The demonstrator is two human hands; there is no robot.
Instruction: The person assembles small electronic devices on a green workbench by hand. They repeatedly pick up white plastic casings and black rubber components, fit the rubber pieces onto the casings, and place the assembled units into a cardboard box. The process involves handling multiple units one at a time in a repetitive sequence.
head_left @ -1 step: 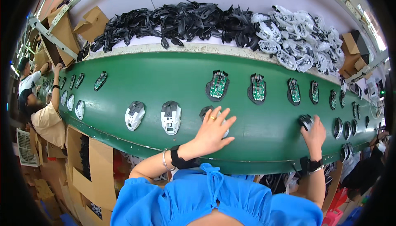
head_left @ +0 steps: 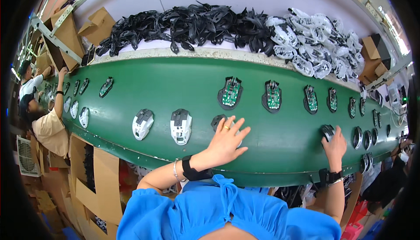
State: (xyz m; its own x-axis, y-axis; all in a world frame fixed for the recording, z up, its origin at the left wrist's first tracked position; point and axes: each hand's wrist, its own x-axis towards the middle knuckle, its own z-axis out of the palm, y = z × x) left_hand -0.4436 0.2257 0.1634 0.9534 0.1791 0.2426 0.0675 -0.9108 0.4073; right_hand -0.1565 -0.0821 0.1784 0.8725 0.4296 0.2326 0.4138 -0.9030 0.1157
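Observation:
My left hand (head_left: pixel 225 141) hovers over a grey-and-white computer mouse top shell (head_left: pixel 217 121) on the green belt (head_left: pixel 183 82). Its fingers are spread and hide most of that shell. Off to the right, my right hand (head_left: pixel 336 147) has its fingers closed around a dark mouse shell (head_left: pixel 327 132), whose lower part the hand covers. Two more top shells, one white and grey (head_left: pixel 142 124) and one beside it (head_left: pixel 180 126), lie left of my left hand. Beyond my hands, mouse bases with green circuit boards (head_left: pixel 230 93) sit in a row, another base (head_left: pixel 272 96) among them.
Along the far ledge lie a heap of black plastic parts (head_left: pixel 197 23) and a heap of white shells (head_left: pixel 310 40). Further mouse shells (head_left: pixel 358 137) stand to the right. A co-worker (head_left: pixel 50 128) reaches over the belt at the left. Cardboard boxes (head_left: pixel 107 183) stand below the near edge.
Very little differs. The dark shell in my right hand has shifted slightly to the right with the hand. My left hand stays spread over its shell.

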